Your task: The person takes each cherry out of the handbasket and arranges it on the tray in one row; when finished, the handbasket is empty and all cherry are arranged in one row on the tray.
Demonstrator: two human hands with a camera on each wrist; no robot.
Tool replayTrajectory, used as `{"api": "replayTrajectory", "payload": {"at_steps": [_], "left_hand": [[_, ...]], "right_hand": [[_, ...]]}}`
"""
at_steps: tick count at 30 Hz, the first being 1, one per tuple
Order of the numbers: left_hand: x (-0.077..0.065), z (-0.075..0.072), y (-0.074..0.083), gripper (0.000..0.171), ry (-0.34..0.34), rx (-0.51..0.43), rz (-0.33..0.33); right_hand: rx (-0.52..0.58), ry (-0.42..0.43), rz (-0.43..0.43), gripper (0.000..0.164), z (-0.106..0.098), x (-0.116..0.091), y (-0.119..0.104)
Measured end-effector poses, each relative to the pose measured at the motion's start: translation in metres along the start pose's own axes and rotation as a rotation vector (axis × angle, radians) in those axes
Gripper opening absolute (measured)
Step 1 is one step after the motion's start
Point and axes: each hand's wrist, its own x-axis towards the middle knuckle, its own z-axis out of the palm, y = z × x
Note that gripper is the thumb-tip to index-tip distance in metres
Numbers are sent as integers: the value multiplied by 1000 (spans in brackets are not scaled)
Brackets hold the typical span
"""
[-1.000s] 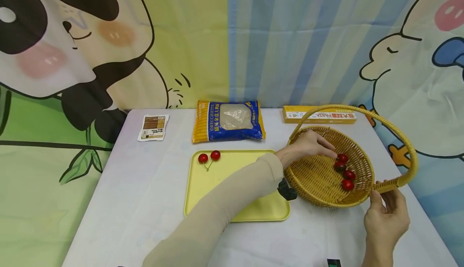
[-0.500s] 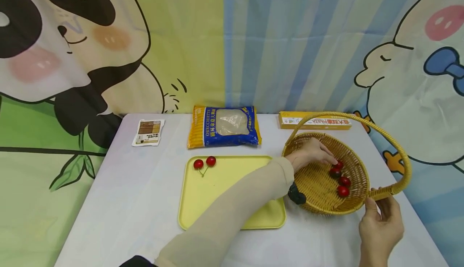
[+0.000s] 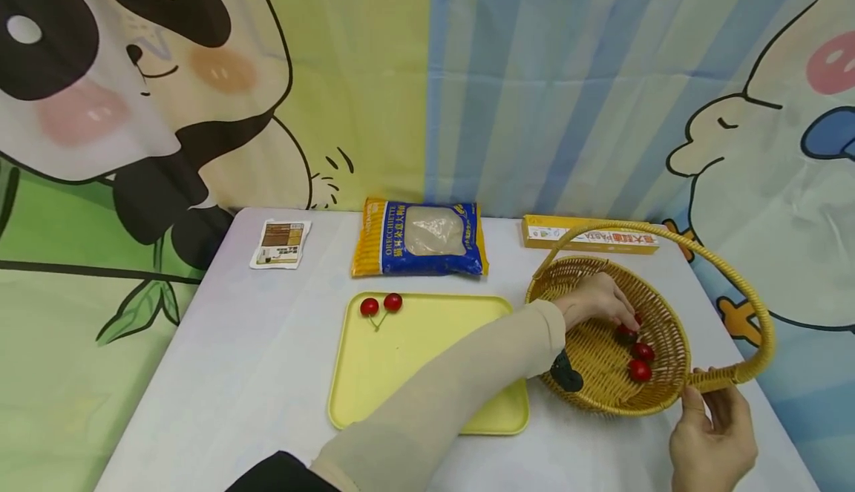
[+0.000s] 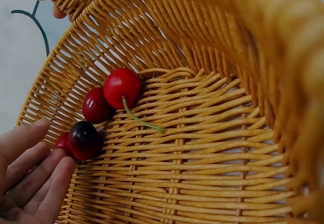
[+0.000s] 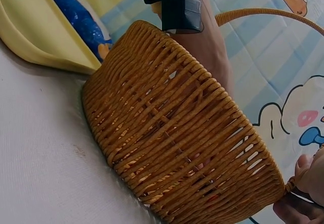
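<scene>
My left hand (image 3: 601, 300) reaches inside the yellow woven basket (image 3: 581, 395), above a row of cherries lying along its right side. In the left wrist view its fingers are extended, the fingertips right at a dark red cherry (image 4: 84, 140) and partly covering another. Beside these lie an oval red cherry (image 4: 96, 105) and a bright red cherry (image 4: 122, 87) with a green stem. With thumb and fingers my right hand (image 3: 715, 433) grips the base of the basket's arched handle (image 3: 758, 314) at the right rim. The basket stands on the table, slightly tipped in view.
Left of the basket is a yellow tray (image 3: 387, 373) bearing a joined cherry pair (image 3: 392, 302). A blue-and-yellow orecchiette bag (image 3: 434, 240) lies behind it. A yellow pasta box (image 3: 588, 236) sits behind the basket, a small white packet (image 3: 280, 244) at the back left.
My left hand has moved a little right and nearer inside the basket, its fingers now covering part of the farther cherries. My right hand keeps its grip. The head view has shifted slightly.
</scene>
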Motion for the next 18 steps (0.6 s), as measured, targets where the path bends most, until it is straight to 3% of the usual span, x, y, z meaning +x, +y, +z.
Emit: {"api": "replayTrajectory", "payload": {"at_steps": [12, 18], "left_hand": [[15, 7, -7, 8, 64, 199, -21], [18, 9, -10, 12, 71, 251, 44]], "right_hand": [[10, 7, -32, 46, 0, -3, 0], [30, 12, -58, 44, -1, -1, 3]]}}
